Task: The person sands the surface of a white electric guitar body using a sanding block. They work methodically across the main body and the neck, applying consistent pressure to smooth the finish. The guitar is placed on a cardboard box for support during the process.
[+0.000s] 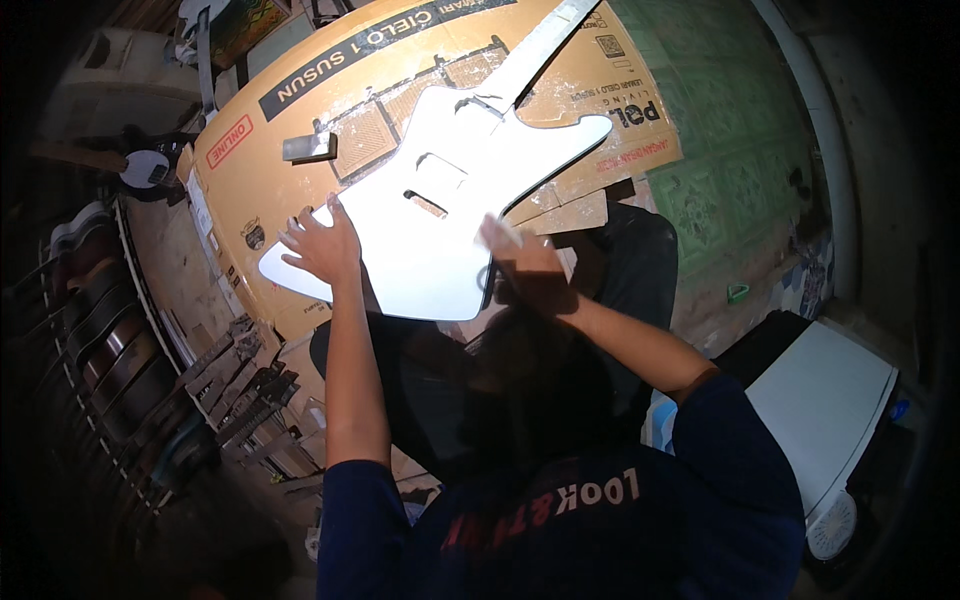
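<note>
A white, angular electric guitar body (425, 265) lies with its cavities facing up, partly on cardboard and partly over my lap. Its neck (540, 55) points away to the upper right. My left hand (327, 247) rests on the body's left wing with fingers spread. Over the right edge of the body is my right hand (535, 270); its fingers are smeared by motion, and whether they hold something is unclear. A small rectangular block (310, 148), grey and tan, sits on the cardboard beyond my left hand.
The flattened cardboard box (290, 190) covers the work area, dusted with white specks. Several guitar bodies (115, 350) stand in a rack at left, with dark wooden pieces (250, 390) nearby. Green patterned tiles (715, 190) lie at right. A white case-like panel (820, 410) is at lower right.
</note>
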